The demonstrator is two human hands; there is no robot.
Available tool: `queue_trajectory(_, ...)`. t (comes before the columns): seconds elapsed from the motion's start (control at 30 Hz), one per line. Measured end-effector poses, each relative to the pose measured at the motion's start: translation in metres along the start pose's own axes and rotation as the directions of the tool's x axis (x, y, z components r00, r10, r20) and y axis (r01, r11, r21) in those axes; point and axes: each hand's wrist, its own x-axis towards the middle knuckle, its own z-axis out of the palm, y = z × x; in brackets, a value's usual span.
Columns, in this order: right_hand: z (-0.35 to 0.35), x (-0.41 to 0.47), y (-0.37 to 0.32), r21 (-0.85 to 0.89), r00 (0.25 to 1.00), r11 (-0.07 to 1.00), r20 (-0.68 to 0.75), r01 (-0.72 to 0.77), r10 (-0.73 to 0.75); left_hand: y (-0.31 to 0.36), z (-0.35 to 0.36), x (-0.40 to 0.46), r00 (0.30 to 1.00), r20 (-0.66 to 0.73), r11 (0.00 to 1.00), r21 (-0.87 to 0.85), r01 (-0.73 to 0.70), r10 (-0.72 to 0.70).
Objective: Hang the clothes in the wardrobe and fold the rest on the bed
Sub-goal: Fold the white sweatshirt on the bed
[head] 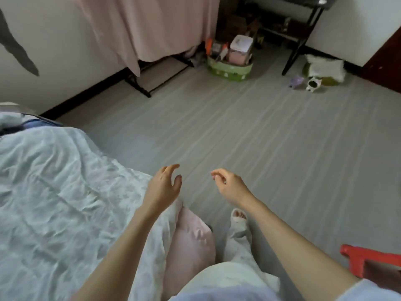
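- Head view, the only one: both hands are empty. The left hand (pixel 165 185) has its fingers spread and loosely curved, holding nothing. The right hand (pixel 227 184) has its fingers loosely curled in, and nothing's in there either.
- The bed (pixel 54 192) is left of the left fingers and right beside them, so that hand's nearer.
- The only clothes I can spot are a bundle (pixel 13 124) at the bed's far left end, well away from both hands. Too blurry to tell its long axis.
- Pink-curtained rack (pixel 147 27), probably the wardrobe, is far ahead of the fingertips, across the floor.
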Motion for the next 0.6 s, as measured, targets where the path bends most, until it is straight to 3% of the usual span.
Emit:
queue_trajectory(0.17,-0.06,0.121,0.002,-0.052,0.984,0.994,0.156,0.093,-0.084,0.025,0.026,0.115,0.973,-0.108,0.978,-0.064,0.198,-0.204)
queue_trajectory(0.37,-0.173,0.256,0.006,-0.151,0.994,0.984,0.073,0.09,-0.08,0.121,0.038,0.266,0.984,-0.107,0.981,-0.144,0.129,-0.145)
queue_trajectory(0.6,-0.157,0.363,-0.06,-0.169,0.951,0.961,0.257,0.219,-0.172,0.093,-0.001,0.327,0.93,-0.193,0.938,-0.215,0.273,-0.314)
